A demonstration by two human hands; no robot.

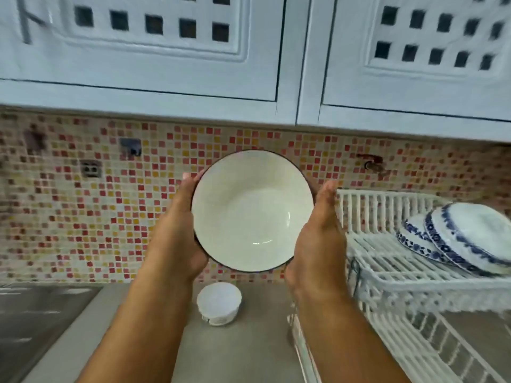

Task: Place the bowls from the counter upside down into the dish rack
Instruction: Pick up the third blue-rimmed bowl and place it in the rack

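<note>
Fingers of the left hand [177, 230] and right hand [318, 239] are clamped on opposite sides of a cream, dark-rimmed ceramic bowl [253, 211], held in mid-air w/ its opening tilted toward the camera, not yet inverted. Below the fingers, a small white bowl [219, 303] is left on the grey counter [249, 341]. Right of the fingers, the white plastic dish rack [387, 261] already holds blue-patterned dishes [464, 236], rims down. Approx. midway, it is judged.

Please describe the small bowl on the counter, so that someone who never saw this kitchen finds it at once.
Start at the white dish rack on the right and move left along the grey counter. The small white bowl stands there alone, near the tiled wall, below the large bowl held up in both hands. It is much smaller and nobody holds it.
</note>
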